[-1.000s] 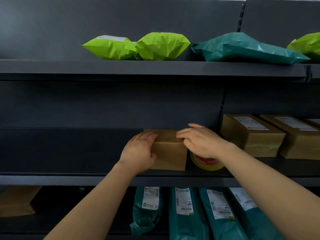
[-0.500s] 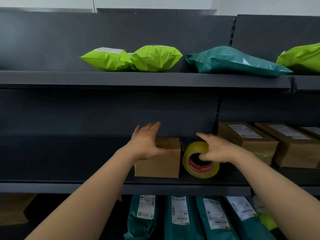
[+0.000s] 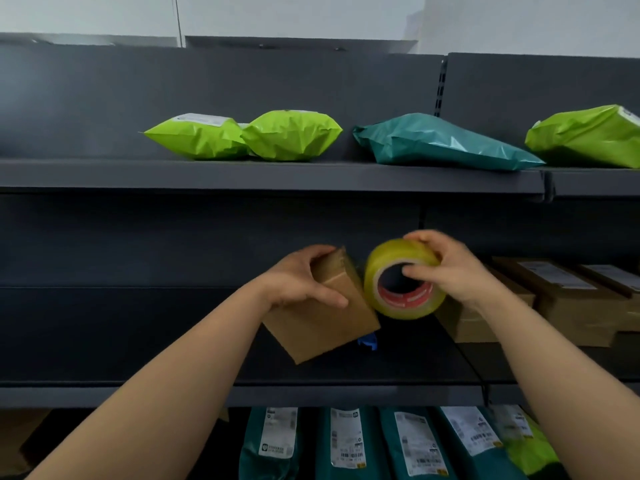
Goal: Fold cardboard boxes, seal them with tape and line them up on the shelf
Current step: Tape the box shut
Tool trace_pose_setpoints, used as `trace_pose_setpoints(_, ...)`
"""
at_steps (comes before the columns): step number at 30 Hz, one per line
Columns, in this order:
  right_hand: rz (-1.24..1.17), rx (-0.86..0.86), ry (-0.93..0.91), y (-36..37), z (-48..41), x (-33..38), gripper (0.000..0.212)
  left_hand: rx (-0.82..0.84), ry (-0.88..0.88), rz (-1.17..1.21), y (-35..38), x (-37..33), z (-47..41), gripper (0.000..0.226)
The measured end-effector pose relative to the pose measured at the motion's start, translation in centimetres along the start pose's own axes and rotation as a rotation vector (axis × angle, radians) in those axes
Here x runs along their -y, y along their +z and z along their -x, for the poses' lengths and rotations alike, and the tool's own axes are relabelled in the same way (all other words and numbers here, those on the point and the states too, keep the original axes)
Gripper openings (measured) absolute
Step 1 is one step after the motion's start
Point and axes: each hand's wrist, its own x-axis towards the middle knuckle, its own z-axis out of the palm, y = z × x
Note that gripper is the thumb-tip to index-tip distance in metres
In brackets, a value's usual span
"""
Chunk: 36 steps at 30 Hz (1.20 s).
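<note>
The left hand (image 3: 298,285) is gripping one small plain cardboard box (image 3: 329,320), fingers (image 3: 311,253) curled over its top and thumb pressing its front, holding it tilted above the middle shelf (image 3: 311,396). The right hand (image 3: 453,271) is clutching one glossy yellowish tape roll (image 3: 412,306) just beside it, thumb hooked inside the red-lined core. Three crinkled lime bags (image 3: 291,135) and one teal bag (image 3: 433,142) are lying on the upper shelf (image 3: 242,176).

Brown box (image 3: 322,320), yellow tape roll (image 3: 403,278) (red core) — lime mailers (image 3: 197,136).
</note>
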Motion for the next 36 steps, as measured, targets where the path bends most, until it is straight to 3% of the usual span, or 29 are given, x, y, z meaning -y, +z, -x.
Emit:
trace_pose_setpoints(3,-0.212,-0.02,0.028,0.4,-0.4,1.5,0.039,-0.069,0.029,0.287,0.4,2.2,1.2,0.106)
trace_pose_setpoints(6,-0.26,0.002,0.06,1.9,-0.7,1.6,0.055,-0.106,0.013,0.431,1.5,4.7,2.0,0.109)
trace_pose_setpoints(8,-0.32,0.021,0.058,3.0,-1.0,1.8,0.062,-0.122,0.008,0.476,1.6,5.8,2.5,0.108)
trace_pose_setpoints(12,-0.45,0.096,0.032,4.7,-2.0,3.0,0.052,-0.006,-0.014,0.366,-0.4,5.5,2.8,0.116)
trace_pose_setpoints(16,-0.414,0.142,0.041,5.6,-2.7,4.0,0.061,0.0,-0.034,0.223,-2.0,4.5,2.4,0.119)
trace_pose_setpoints(20,-0.316,0.153,0.027,5.1,-3.0,4.5,0.055,-0.04,-0.019,0.288,-2.5,6.0,3.2,0.104)
trace_pose_setpoints(24,-0.088,0.256,0.051,3.6,-2.7,3.9,0.043,-0.064,0.003,0.361,-2.8,8.1,4.2,0.102)
trace_pose_setpoints(29,0.071,0.333,0.136,4.2,-2.3,1.7,0.046,-0.102,0.032,0.434,-2.5,9.3,5.2,0.093)
trace_pose_setpoints(36,0.055,0.355,0.197,5.0,-1.2,-0.5,0.047,-0.113,0.043,0.455,-2.3,9.8,5.3,0.096)
